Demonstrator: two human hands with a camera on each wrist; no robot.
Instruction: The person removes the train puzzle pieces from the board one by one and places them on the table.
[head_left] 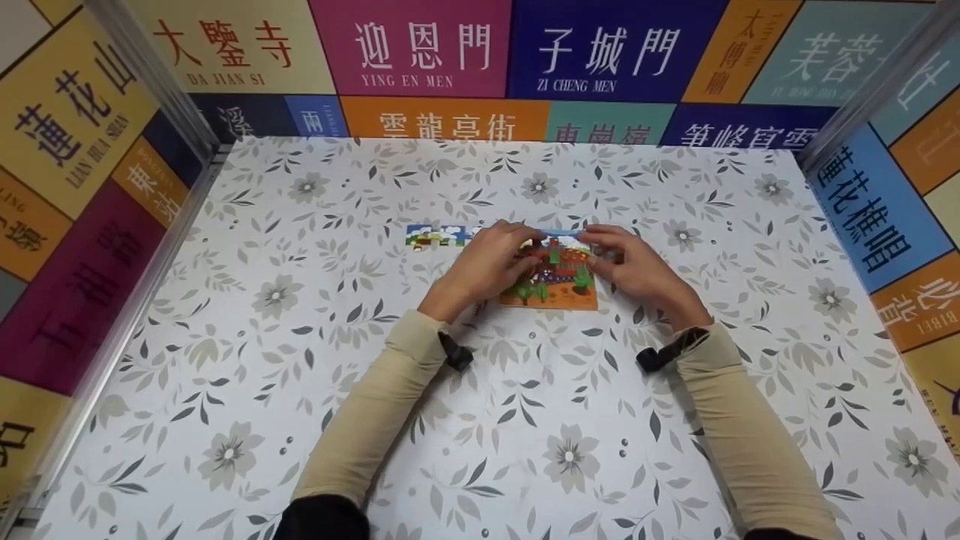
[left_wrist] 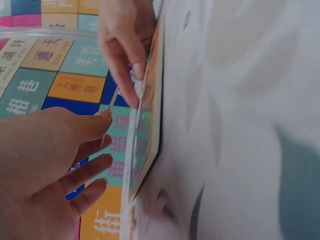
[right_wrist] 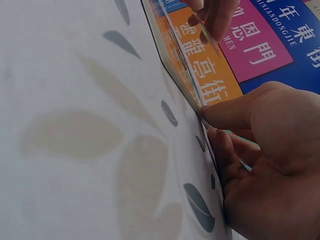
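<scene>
A colourful picture puzzle (head_left: 555, 292) with a farm-like scene and an orange border lies flat on the table. My left hand (head_left: 491, 259) is over its left side, pinching a thin puzzle piece (left_wrist: 114, 98) on edge between thumb and fingers, raised off the board. The piece's picture is turned too edge-on to read. At the upper right corner of the puzzle, my right hand (head_left: 630, 262) rests its fairly straight fingers and thumb along the edge. In the right wrist view, that thumb (right_wrist: 225, 114) touches the board's side.
Left of the puzzle lie several loose or joined pieces (head_left: 435, 236) showing blue sky and white clouds, partly behind my left hand. A floral cloth covers the table (head_left: 360, 420). Panels with large characters (head_left: 427, 52) stand along the back and both sides.
</scene>
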